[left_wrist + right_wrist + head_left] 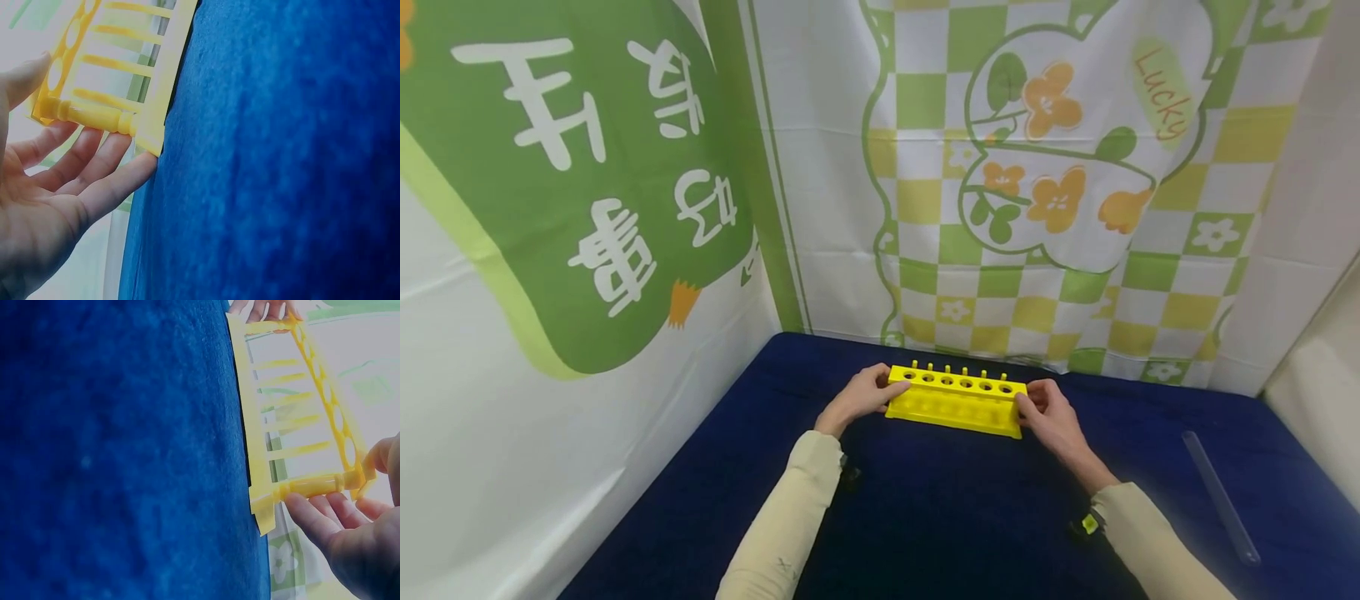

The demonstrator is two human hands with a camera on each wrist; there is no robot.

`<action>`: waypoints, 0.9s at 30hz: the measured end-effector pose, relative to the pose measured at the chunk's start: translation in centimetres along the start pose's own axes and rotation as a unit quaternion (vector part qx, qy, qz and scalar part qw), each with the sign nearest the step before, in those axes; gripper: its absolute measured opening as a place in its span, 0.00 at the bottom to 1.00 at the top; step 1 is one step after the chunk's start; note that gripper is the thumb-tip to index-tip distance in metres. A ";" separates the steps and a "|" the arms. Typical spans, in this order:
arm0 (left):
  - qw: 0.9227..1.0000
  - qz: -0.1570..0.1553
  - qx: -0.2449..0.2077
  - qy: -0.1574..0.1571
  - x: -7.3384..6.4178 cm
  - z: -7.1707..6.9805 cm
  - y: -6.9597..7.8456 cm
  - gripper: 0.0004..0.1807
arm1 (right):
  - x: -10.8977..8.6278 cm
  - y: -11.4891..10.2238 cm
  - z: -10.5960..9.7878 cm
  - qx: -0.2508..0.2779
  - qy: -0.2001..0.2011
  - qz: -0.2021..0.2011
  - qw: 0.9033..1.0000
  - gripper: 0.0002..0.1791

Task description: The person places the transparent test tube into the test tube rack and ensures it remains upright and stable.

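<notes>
A yellow test tube rack [951, 406] stands upright at the back of the blue cloth, with a row of round holes along its top and a row of pegs behind them. My left hand [863, 394] grips its left end, thumb on the top plate and fingers against the end post [94, 117]. At the opposite end, my right hand [1054, 421] holds the rack the same way, with fingertips at the other post [312, 485]. The rack's base [245, 425] appears to sit on the cloth in the right wrist view.
A clear tube [1220, 497] lies on the dark blue cloth [940, 517] to the right of my right arm. Behind the table hangs a patterned curtain [917, 200], and a white and green one [647, 400] hangs along the left side.
</notes>
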State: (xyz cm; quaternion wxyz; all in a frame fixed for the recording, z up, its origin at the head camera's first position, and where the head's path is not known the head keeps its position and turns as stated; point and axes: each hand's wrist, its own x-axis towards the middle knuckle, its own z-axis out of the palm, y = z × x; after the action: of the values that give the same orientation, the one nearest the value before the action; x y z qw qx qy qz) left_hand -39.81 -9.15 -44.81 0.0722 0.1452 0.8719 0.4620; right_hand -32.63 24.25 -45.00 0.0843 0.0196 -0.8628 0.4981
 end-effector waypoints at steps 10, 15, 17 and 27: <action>1.000 0.004 0.008 0.002 0.1 0.6 0.4 0.28 | -0.3 0.2 -0.7 0.004 0.003 -0.006 1.000 0.25; 1.000 -0.001 0.003 -0.003 0.2 0.9 0.6 0.28 | -0.4 0.3 -1.0 0.001 -0.001 -0.001 1.000 0.27; 1.000 0.001 0.002 -0.006 0.2 1.1 0.8 0.28 | -0.4 0.4 -1.1 0.000 0.001 0.003 1.000 0.26; 1.000 0.007 0.004 -0.007 0.4 1.9 1.5 0.28 | -0.6 0.7 -1.9 -0.005 0.016 0.007 1.000 0.26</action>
State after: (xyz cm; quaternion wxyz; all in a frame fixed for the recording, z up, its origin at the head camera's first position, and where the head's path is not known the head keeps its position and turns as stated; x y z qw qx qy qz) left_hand -39.40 -6.76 -44.59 0.0749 0.1549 0.8723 0.4577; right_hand -31.86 26.24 -44.76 0.0948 0.0055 -0.8638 0.4948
